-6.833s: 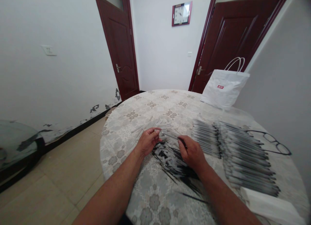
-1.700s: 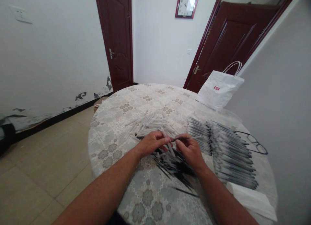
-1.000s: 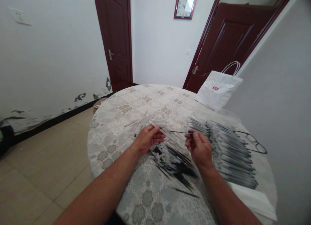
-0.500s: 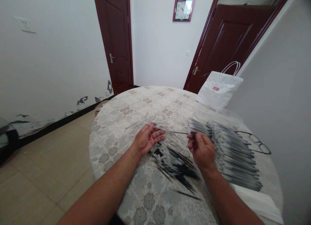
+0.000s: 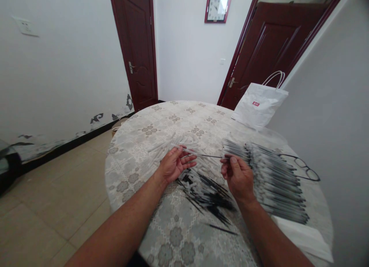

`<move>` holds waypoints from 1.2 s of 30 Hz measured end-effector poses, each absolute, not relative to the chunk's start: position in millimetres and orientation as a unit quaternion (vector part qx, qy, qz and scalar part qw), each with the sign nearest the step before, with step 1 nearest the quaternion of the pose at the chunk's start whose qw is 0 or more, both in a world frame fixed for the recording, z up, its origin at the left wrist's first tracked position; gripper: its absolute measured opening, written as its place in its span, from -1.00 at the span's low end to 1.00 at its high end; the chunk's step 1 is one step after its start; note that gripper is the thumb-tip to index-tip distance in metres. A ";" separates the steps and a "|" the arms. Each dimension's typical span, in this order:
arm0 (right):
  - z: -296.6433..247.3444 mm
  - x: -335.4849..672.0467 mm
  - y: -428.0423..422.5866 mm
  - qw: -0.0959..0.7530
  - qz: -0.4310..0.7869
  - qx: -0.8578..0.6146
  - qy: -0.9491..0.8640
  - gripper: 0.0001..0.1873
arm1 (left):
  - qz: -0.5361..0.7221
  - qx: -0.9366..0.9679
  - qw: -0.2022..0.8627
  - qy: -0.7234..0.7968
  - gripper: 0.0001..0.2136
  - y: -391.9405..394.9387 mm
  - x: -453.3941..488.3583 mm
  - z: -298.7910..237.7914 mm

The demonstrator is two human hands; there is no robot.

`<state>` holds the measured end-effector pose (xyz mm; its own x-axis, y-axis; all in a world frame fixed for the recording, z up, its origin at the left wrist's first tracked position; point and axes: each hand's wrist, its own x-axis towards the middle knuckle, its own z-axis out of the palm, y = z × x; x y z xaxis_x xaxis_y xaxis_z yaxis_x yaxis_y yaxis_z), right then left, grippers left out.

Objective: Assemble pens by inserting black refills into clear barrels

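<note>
My left hand (image 5: pixel 174 165) is curled round a clear pen barrel (image 5: pixel 184 150) over the round table (image 5: pixel 135 159). My right hand (image 5: pixel 236 174) pinches a thin black refill (image 5: pixel 210 156) whose tip points at the barrel's end. Below and between both hands lies a heap of black refills (image 5: pixel 207 192). A pile of clear barrels (image 5: pixel 173 144) lies just beyond my left hand. Rows of several assembled pens (image 5: pixel 271 174) lie to the right of my right hand.
A white paper bag (image 5: pixel 258 105) stands at the table's far right. Black-rimmed glasses (image 5: pixel 302 167) rest by the pens near the right wall. White paper (image 5: pixel 305 240) lies at the near right edge. Two dark doors and a wall clock (image 5: pixel 216 7) are behind.
My hands have drawn apart: the right hand pulled a refill out to the right, and its tip now lines up with the barrel held in the left hand.
</note>
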<state>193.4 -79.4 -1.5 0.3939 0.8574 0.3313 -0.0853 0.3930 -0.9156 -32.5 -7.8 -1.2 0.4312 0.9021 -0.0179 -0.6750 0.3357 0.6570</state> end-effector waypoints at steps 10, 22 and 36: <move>0.1 191.3 -82.3 0.711 0.320 -0.440 -0.446 -0.70 | 0.508 0.273 0.797 0.181 -0.82 -7.6 -34.1 -0.6; 1.1 189.9 -82.5 0.710 0.304 -0.441 -0.457 -0.71 | 0.505 0.276 0.797 0.183 -0.82 -8.7 -33.2 1.2; 13.8 181.2 -96.2 0.557 0.211 -0.454 -0.662 -0.78 | 0.476 0.324 0.795 0.191 -0.82 -10.5 -30.4 0.1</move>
